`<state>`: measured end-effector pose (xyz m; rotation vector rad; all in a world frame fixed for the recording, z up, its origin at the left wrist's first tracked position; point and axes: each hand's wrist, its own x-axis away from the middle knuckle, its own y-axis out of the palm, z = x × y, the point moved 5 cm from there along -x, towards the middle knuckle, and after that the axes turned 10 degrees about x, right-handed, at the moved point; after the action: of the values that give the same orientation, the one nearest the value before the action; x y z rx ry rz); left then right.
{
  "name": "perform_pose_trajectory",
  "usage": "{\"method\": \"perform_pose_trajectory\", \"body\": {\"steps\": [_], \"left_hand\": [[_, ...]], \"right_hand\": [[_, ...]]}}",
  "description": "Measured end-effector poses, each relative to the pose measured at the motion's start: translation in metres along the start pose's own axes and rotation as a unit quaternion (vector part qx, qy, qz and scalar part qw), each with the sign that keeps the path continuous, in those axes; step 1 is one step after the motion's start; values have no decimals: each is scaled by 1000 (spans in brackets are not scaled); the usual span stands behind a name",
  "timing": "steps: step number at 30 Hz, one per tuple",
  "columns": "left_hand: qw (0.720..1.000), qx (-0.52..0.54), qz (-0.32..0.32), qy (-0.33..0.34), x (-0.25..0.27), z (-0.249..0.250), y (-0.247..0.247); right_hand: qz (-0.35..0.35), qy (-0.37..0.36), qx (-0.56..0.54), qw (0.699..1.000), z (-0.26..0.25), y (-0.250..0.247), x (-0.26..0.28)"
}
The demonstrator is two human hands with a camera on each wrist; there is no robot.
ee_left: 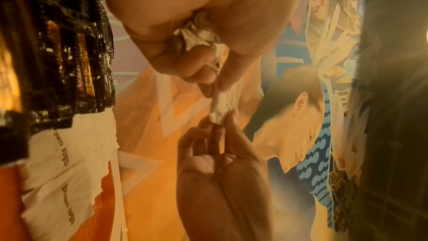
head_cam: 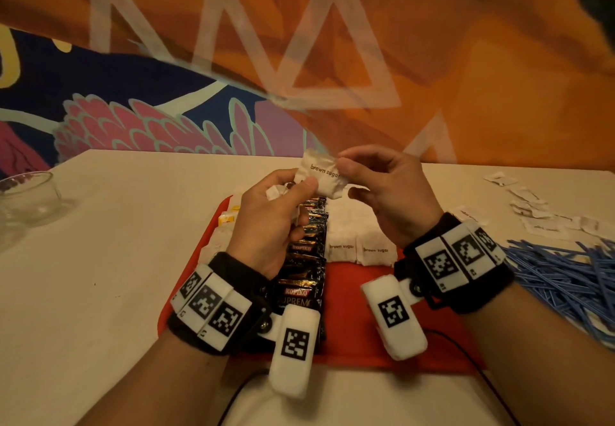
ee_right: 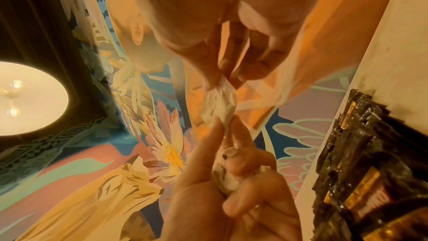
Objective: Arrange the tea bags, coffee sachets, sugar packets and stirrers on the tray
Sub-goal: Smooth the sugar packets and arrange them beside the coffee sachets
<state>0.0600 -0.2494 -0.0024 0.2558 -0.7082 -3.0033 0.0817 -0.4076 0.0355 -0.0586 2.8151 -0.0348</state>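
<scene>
Setting: cream table [head_cam: 116, 259] against a wall mural [head_cam: 166, 119] of orange cloth, white triangles and pink feathers.
Tray: red tray [head_cam: 352, 309] lies flat on the table, straight in front of the person.
Held packet: one white brown sugar packet [head_cam: 322, 175] is raised in the air above the far end of the tray, its printed face towards the head camera.
Left hand: left hand [head_cam: 269, 225] pinches the packet's lower left edge between thumb and forefinger, while its other fingers curl round a crumpled bunch of more white packets [ee_right: 228, 177] in the palm.
Right hand: right hand [head_cam: 389, 192] pinches the packet's right edge between thumb and forefinger; its other fingers are loosely bent and hold nothing.
Coffee sachets: black Kopiko coffee sachets [head_cam: 304, 269] lie overlapping in a column down the middle of the tray.
Sugar rows: white brown sugar packets on the tray [head_cam: 361, 242] lie side by side, just right of the coffee column.
Tea bags: pale and yellow packets [head_cam: 226, 222] lie at the tray's left edge, partly hidden by the left hand; they appear to be tea bags.
Stirrers: blue stirrers [head_cam: 562, 275] lie heaped on the table, right of the tray.
Loose packets: scattered white packets [head_cam: 532, 209] lie on the table beyond the stirrers.
Glass: clear glass bowl [head_cam: 28, 197] stands on the table, far left of the tray.
</scene>
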Motion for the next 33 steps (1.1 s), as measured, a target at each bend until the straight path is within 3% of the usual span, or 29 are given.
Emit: {"method": "perform_pose_trajectory", "body": {"steps": [3,8,17,22,28,33], "left_hand": [[1000,8,2,-5,0,0,0],[1000,7,-1,3,0,1,0],[998,-27,23,52,0,6,-3],[997,-3,43,57,0,8,-3],[998,-14,27,55,0,7,-2],[998,-28,24,57,0,7,0]], "right_hand": [[25,-26,-3,999,0,-3,-2],[-83,-13,70,994,2,7,4],[-142,-40,183,972,-3,6,4],[-96,-27,207,973,-1,-3,-1],[-89,-41,102,990,0,5,1],[-19,-80,78,994,-4,3,0]]}}
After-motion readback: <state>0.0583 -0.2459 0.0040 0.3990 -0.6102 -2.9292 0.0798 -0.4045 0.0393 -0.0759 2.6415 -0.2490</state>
